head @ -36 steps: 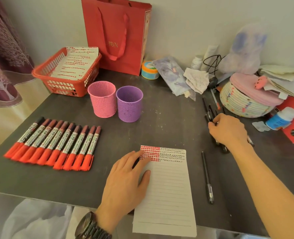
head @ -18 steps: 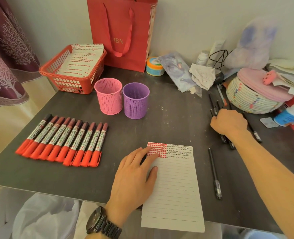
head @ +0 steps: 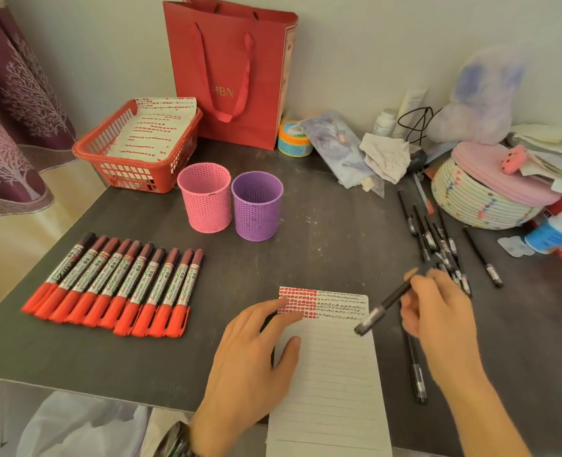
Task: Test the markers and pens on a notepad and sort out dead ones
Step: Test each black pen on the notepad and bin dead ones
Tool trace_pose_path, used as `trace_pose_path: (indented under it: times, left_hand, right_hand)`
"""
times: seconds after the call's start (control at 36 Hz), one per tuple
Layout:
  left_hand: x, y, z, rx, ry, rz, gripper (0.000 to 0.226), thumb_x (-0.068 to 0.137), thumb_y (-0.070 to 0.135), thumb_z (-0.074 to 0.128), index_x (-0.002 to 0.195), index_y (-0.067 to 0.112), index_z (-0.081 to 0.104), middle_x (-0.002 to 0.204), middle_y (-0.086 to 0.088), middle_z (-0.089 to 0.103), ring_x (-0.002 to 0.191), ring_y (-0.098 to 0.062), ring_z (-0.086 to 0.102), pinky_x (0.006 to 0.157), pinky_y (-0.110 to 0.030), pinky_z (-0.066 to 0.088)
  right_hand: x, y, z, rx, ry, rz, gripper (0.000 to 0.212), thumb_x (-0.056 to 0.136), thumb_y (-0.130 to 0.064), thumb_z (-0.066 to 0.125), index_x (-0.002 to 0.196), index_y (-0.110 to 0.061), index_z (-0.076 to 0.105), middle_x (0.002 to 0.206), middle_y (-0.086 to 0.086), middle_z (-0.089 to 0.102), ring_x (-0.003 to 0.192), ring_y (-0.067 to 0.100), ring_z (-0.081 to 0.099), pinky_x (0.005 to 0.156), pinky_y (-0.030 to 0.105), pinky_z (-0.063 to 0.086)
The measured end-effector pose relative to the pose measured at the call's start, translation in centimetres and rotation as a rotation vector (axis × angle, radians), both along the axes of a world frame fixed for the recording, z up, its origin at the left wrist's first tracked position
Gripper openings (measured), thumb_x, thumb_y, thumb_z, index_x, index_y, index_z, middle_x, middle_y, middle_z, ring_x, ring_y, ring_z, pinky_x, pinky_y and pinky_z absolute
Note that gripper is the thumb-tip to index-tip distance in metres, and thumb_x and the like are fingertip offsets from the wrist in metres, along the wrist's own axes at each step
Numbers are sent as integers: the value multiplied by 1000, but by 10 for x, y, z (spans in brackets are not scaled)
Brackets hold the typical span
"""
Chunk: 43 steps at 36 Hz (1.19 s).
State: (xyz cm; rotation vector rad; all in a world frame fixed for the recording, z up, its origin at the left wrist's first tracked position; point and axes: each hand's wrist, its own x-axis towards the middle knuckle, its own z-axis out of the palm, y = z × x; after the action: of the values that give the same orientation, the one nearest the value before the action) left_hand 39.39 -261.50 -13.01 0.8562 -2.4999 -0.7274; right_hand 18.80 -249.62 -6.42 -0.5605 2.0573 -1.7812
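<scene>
Pink cup [head: 206,202], purple cup [head: 256,210], red basket [head: 134,150], all perforated.

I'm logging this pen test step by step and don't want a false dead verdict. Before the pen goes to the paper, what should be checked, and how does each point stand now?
1. Black pen gripped in the right hand: ok.
2. Left hand flat on the notepad, steadying it: ok.
3. Blank lines free below the test marks: ok.
4. Pen's lower end over the pad: ok, by the first blank lines.
5. Cap off, tip exposed: cannot tell, blurred.
6. Pink cup and purple cup upright for sorting: ok; contents cannot tell.
</scene>
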Motion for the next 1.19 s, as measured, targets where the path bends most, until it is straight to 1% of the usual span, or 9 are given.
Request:
trace_pose_path:
  times: [0.19, 0.33, 0.44, 0.56, 0.61, 0.69, 0.75, 1.06, 1.19]
  left_hand:
    - [7, 5, 12, 227, 206, -44, 31, 99, 51, 43, 117, 41, 65, 114, 30, 62, 116, -3, 56, 92, -17, 45]
    - [15, 27, 20, 327, 159, -160, 37, 102, 58, 35, 108, 43, 68, 93, 26, 66, 95, -8, 58, 76, -14, 41]
    - [21, 35, 18, 330, 104, -185, 30, 100, 54, 43, 95, 38, 68, 80, 14, 63, 80, -13, 55, 68, -20, 40]
    - [26, 38, 19, 393, 190, -159, 16, 97, 45, 56, 100, 37, 70, 91, 15, 64, 80, -13, 57, 67, -12, 39]
    - [28, 38, 20, 388, 210, -152, 14, 96, 41, 61, 105, 38, 71, 97, 18, 62, 81, -13, 57, 68, -11, 40]
    - [33, 38, 22, 384, 217, -140, 16, 93, 45, 63, 107, 40, 70, 100, 16, 61, 82, -14, 58, 70, -11, 41]
    - [35, 38, 22, 376, 225, -130, 17, 91, 47, 63, 107, 41, 70, 100, 14, 60, 80, -14, 59, 69, -11, 41]
    - [34, 36, 32, 297, 118, -179, 24, 93, 45, 57, 108, 36, 73, 98, 16, 55, 86, -12, 57, 71, -15, 43]
    - [32, 42, 38, 151, 48, -229, 24, 95, 45, 50, 107, 36, 69, 96, 18, 53, 89, -5, 55, 70, -22, 47]
  right_hand:
    - [66, 39, -34, -181, -171, 26, 17, 80, -20, 52, 81, -19, 69, 59, 10, 61, 40, 19, 40, 38, 25, 33]
    - [93, 52, -44, -232, -200, -2, 17, 80, -13, 51, 81, -20, 67, 61, 12, 60, 38, 21, 40, 40, 21, 33]
    - [104, 56, -43, -269, -282, 0, 12, 79, -10, 51, 84, -16, 61, 61, 9, 51, 38, 21, 39, 41, 21, 32]
    - [112, 58, -41, -308, -390, 39, 13, 80, -10, 54, 83, -19, 63, 62, 7, 48, 39, 19, 41, 39, 21, 32]
    - [114, 59, -40, -307, -438, 93, 3, 84, -21, 63, 85, -19, 66, 64, 8, 50, 40, 17, 43, 38, 22, 34]
    - [120, 58, -38, -215, -425, 153, 46, 68, -62, 83, 86, -22, 70, 67, 4, 55, 43, 17, 45, 40, 24, 37]
    - [123, 56, -37, -178, -418, 146, 58, 58, -70, 84, 87, -22, 71, 70, 4, 58, 44, 18, 47, 41, 26, 39]
    - [129, 53, -35, -243, -438, 183, 57, 62, -64, 86, 93, -18, 72, 70, 2, 57, 45, 18, 50, 41, 27, 43]
    - [141, 49, -37, -177, -368, 181, 16, 85, -39, 70, 90, -25, 75, 72, 5, 65, 46, 18, 52, 41, 28, 44]
